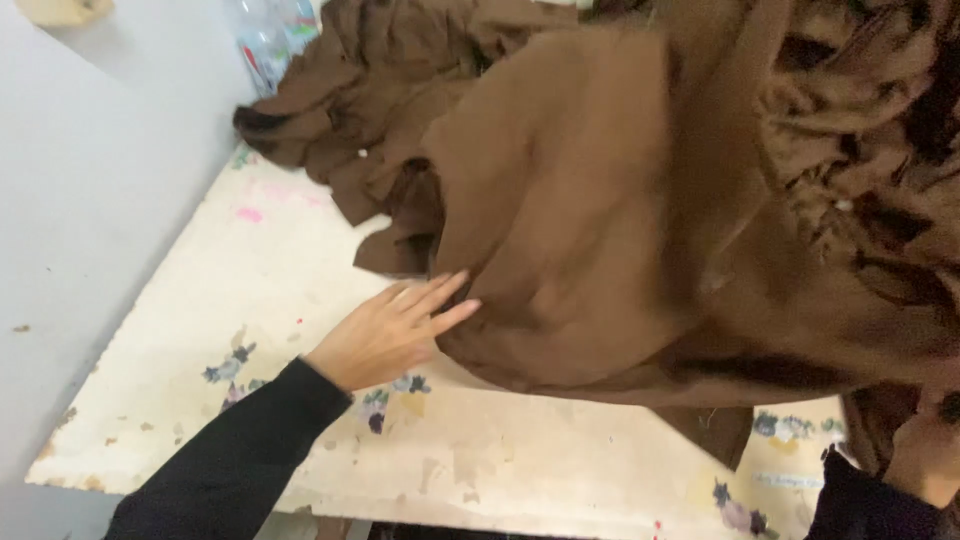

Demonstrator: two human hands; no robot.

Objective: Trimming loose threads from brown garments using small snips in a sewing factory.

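**Brown cloth heaped near the board's edge**

The left hand point(385, 335) lies at centre-left of the frame, fingers straight and pressed together, flat against the edge of the brown cloth point(600, 220). The right hand point(925, 460) shows only in part at the lower right corner, under hanging folds; I cannot tell whether it grips them. The cloth fills the centre and right of the frame, piled on a worn cream board point(250, 300) with faded flower prints. Judged from this, the heavy bunched folds at right could drag the flat part askew, since one flat palm gives little hold. A fold could also catch on the board's chipped lower edge. The only container is a clear plastic bottle point(270, 40) at upper left, its contents unclear
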